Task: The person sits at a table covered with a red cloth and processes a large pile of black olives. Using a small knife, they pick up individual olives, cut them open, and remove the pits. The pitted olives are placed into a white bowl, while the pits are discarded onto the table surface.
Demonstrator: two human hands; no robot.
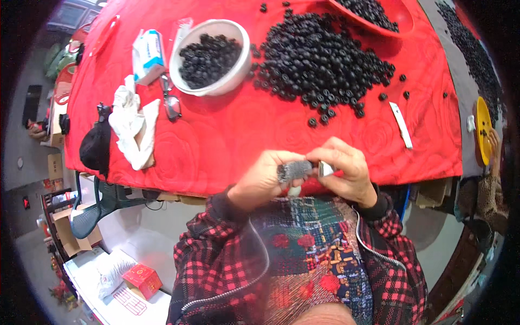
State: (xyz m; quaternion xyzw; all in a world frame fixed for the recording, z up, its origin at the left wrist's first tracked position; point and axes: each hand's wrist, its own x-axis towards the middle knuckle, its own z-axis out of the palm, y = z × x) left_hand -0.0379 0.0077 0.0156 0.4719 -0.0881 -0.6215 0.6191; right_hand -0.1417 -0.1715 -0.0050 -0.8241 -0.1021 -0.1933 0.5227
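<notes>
Close to my body, over the red tablecloth's near edge, my two hands meet. My left hand (261,176) is closed round a short, dark grey, rough-surfaced piece (295,171); its kind I cannot make out. Pinched in my right hand (346,169) is a small, flat, whitish piece with a pale shiny end (325,169), which points toward the grey one. Whether the two touch is hidden by my fingers. Beyond my hands lies a heap of small black ring-shaped parts (319,59). A white bowl (242,70) to its left holds more of them.
A red basin (403,24) with black parts stands at the far right. White gloves (130,127), glasses (172,105), a tissue pack (148,57) and a black cap (96,146) lie left. A white strip (401,125) lies right. Another person's hand (494,143) touches a yellow tray (482,130).
</notes>
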